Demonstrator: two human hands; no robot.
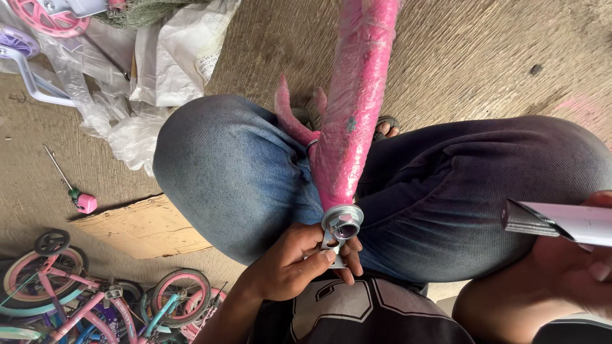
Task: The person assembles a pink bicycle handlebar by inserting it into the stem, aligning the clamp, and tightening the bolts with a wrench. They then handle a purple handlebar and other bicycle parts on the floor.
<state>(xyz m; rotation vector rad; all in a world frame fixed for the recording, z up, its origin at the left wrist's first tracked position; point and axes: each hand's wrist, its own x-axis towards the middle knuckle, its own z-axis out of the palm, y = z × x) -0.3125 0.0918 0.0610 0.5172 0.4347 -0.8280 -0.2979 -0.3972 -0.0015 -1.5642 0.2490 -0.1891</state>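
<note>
Left hand (290, 261) fingers pinched on small metal bracket (331, 245) at silver headset cup (343, 222), lower end of pink wrapped bicycle frame (357, 102) (held between knees). Right hand (574, 261) fingers closed around white tube (567, 223). Small bicycles (95, 299) on floor, lower left.

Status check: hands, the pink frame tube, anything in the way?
Left hand pinches small metal bracket at silver headset cup of pink wrapped frame tube. Right hand grips white tube. Nothing blocking.
</note>
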